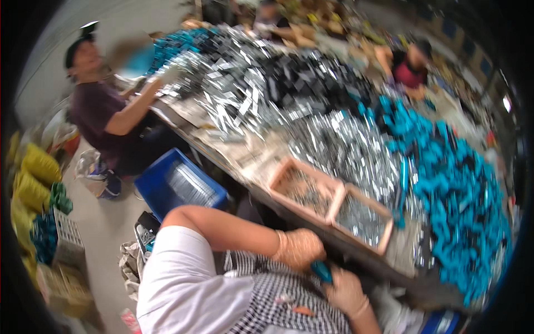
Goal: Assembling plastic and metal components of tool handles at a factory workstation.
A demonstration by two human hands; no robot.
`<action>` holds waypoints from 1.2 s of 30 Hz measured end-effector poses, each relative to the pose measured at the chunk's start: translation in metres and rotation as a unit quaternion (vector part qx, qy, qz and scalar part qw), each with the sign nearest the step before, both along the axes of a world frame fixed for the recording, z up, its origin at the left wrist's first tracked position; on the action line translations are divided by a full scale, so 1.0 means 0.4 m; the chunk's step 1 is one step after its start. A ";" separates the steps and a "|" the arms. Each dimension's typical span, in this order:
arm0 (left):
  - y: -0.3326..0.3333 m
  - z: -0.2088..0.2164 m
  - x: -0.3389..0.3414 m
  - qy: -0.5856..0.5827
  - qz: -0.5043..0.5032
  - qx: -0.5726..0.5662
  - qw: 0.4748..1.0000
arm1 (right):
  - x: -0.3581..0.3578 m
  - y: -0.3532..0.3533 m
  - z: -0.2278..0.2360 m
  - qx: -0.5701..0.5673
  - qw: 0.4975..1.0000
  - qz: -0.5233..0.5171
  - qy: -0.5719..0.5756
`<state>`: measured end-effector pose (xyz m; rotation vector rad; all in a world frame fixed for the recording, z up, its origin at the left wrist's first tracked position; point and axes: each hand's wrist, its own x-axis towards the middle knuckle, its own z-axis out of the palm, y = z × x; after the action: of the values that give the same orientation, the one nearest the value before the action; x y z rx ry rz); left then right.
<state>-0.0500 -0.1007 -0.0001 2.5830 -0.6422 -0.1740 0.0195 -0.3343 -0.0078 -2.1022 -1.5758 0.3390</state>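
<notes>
Close to my checkered apron, my two hands meet in pale gloves. My right hand point(346, 292) closes around the lower end of a teal handle-shaped piece point(321, 271). Beside the piece's upper end, my left hand point(300, 249) is curled; its fingertips are hidden, and what they pinch I cannot make out. Just beyond my hands, at the table's edge, stand a pink tray point(276, 189) with small metal parts and a second tray point(384, 243) with shiny metal pieces. Motion blurs the picture somewhat.
Heaps of silver metal pieces point(345, 150), black pieces point(311, 78) and teal handle-shaped pieces point(456, 195) cover the table. A blue bin point(153, 195) with metal strips stands left of me. One person point(100, 106) sits at the left; others work across the table. Yellow sacks point(39, 164) line the floor.
</notes>
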 end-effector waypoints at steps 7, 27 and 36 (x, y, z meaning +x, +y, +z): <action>0.236 0.083 0.058 0.012 0.227 -0.114 0.967 | -0.009 -0.014 0.019 0.024 0.990 -0.100 0.101; 0.297 -0.099 0.189 -0.182 0.337 0.022 0.923 | 0.025 -0.081 -0.021 0.064 0.945 -0.253 0.198; 0.337 -0.137 0.223 -0.146 0.396 -0.001 0.907 | 0.132 -0.276 0.103 0.311 0.706 -0.548 0.323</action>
<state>0.0391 0.0341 -0.0549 2.6631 0.3508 0.4833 0.0721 -0.4448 0.0335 -1.6780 0.1241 0.0520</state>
